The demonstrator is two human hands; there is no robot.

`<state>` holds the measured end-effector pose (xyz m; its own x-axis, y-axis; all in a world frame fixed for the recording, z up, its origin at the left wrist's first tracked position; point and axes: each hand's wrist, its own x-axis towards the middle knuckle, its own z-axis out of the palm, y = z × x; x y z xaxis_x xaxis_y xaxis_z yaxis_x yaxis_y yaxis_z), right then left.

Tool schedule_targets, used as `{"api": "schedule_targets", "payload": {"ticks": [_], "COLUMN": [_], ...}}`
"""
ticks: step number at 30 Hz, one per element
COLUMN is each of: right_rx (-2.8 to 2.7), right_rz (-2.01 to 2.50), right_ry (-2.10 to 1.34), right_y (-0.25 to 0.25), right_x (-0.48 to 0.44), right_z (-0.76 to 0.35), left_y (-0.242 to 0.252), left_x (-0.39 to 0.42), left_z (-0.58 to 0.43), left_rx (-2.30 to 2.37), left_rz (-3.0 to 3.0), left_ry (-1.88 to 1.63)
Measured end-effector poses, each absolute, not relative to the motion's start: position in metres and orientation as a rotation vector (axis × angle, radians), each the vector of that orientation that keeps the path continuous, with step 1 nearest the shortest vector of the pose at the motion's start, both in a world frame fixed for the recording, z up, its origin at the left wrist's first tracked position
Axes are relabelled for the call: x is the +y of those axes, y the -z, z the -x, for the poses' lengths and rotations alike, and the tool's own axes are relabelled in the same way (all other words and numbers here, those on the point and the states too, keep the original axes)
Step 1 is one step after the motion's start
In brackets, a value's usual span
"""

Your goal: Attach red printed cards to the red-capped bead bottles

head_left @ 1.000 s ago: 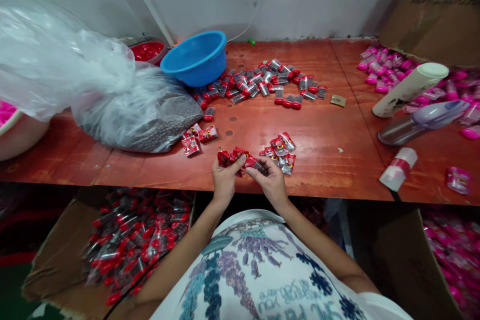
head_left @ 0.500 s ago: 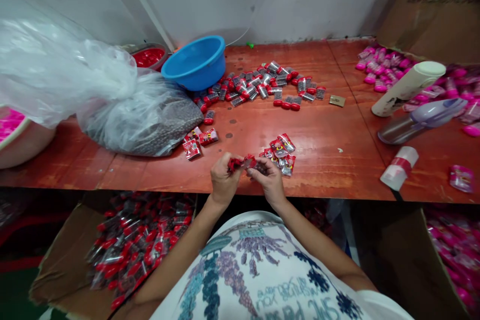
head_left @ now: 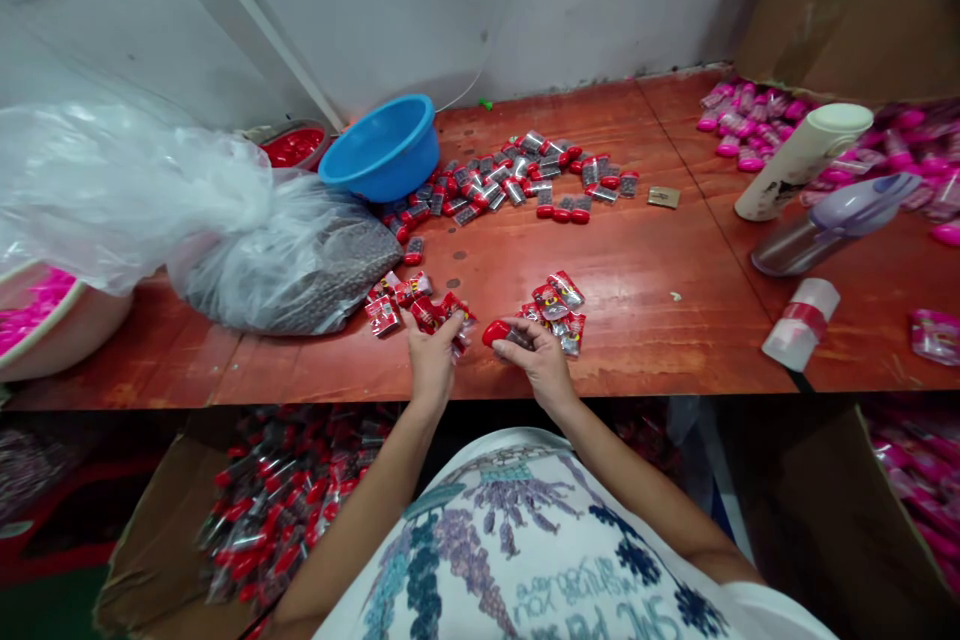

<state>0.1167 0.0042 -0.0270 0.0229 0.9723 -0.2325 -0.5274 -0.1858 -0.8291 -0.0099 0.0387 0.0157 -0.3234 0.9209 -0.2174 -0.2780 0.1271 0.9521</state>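
Note:
My left hand (head_left: 433, 357) is closed on a bunch of red wrappers (head_left: 444, 311) near the table's front edge, beside a small pile of red packets (head_left: 390, 297). A red-capped vial (head_left: 501, 333) is pinched in my right hand (head_left: 534, 357), just in front of another heap of red packets (head_left: 559, 304). Several filled red-capped vials (head_left: 510, 182) lie scattered further back on the red wooden table (head_left: 637, 260).
A blue bowl (head_left: 382, 147) and a clear bag of dark pellets (head_left: 300, 265) stand at the back left. A white bottle (head_left: 799, 161), a purple bottle (head_left: 840, 220) and pink vials (head_left: 742, 120) lie right. Cardboard boxes of vials (head_left: 285, 510) sit under the table.
My hands have parted. The left hand has carried the red wrappers left toward the small packet pile, and the right hand now holds the red-capped vial alone.

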Motion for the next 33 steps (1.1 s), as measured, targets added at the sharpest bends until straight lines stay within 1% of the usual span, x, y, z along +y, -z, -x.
{"api": "schedule_targets", "payload": {"ticks": [5, 13, 21, 27, 33], "right_rx": [-0.578, -0.605, -0.835, -1.162, -1.148], "right_rz": [0.995, 1.039, 1.029, 1.093, 1.097], "right_ry": [-1.491, -1.508, -1.499, -1.358, -1.429], "right_y": [0.029, 0.026, 0.026, 0.032, 0.04], "right_x": [0.006, 0.006, 0.008, 0.007, 0.009], "right_z": [-0.119, -0.117, -0.113, -0.114, -0.111], "left_y": [-0.018, -0.016, -0.004, -0.006, -0.007], "left_x": [0.043, 0.038, 0.03, 0.031, 0.025], "left_z": [0.021, 0.025, 0.029, 0.041, 0.048], "left_rx": [1.241, 1.121, 1.156, 1.154, 1.196], "left_rz": [-0.357, -0.203, -0.307, -0.321, -0.511], "left_ry": [-1.165, -1.024, -0.925, -0.823, -0.904]}}
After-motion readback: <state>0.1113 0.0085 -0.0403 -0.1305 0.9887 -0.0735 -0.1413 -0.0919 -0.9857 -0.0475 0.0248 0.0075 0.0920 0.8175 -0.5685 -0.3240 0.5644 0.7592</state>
